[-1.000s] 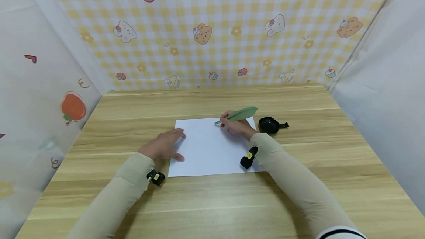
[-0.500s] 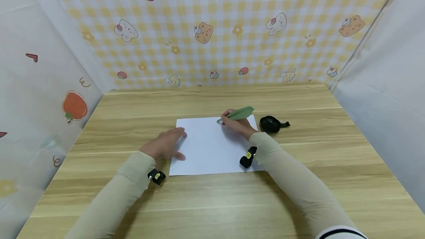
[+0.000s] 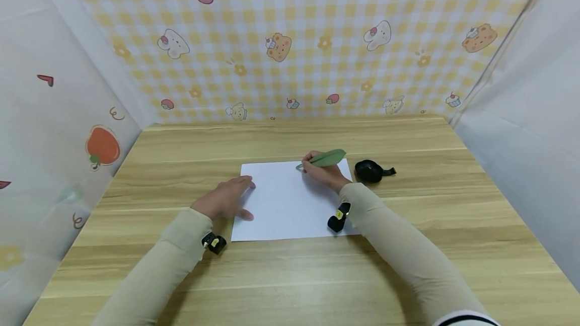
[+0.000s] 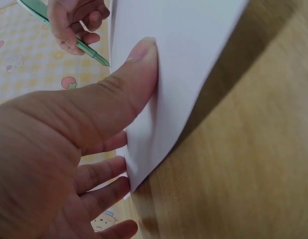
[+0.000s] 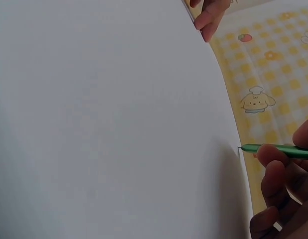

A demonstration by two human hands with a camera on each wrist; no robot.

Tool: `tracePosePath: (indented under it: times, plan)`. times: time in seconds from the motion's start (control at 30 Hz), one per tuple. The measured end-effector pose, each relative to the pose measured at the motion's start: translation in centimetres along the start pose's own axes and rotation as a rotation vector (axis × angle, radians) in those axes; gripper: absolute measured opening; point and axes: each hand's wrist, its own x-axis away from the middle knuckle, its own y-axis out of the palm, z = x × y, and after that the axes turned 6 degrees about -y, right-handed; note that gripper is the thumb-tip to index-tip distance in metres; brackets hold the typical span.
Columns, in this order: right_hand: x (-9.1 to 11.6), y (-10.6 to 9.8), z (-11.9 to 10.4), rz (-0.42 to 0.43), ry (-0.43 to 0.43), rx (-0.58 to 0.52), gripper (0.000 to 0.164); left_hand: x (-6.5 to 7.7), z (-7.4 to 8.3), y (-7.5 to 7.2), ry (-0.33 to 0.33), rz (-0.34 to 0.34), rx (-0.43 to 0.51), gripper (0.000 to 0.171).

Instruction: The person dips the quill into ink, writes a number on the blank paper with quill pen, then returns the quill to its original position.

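My right grip [image 3: 322,171] pinching green pen [image 3: 329,158], tip near far edge of paper [image 3: 287,210], my left grip [image 3: 223,198] wide at paper's left edge

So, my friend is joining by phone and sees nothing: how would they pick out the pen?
On the wooden table lies a white sheet of paper. Near its far edge, the right hand holds the pen. It is green with a broad leaf-shaped end, unlike the rounded black object beside the paper.

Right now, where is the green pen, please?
In the head view, the right hand holds the green pen near the far edge of the white paper.
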Motion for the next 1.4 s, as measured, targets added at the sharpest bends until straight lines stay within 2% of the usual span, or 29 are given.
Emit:
tracePosePath:
  times: [0.7,1.03,1.4]
  plan:
    - [0.6,0.7,0.0,0.013,-0.044,0.019,0.021,0.1,0.1,-0.1,-0.007,0.004,-0.011,0.079]
    - [0.9,0.8,-0.2,0.008,-0.094,0.034,0.020,0.0,0.0,-0.1,0.000,0.011,-0.012,0.077]
    - [1.6,1.1,-0.3,-0.018,-0.133,0.023,0.022,0.1,0.1,-0.1,-0.029,0.000,0.017,0.077]
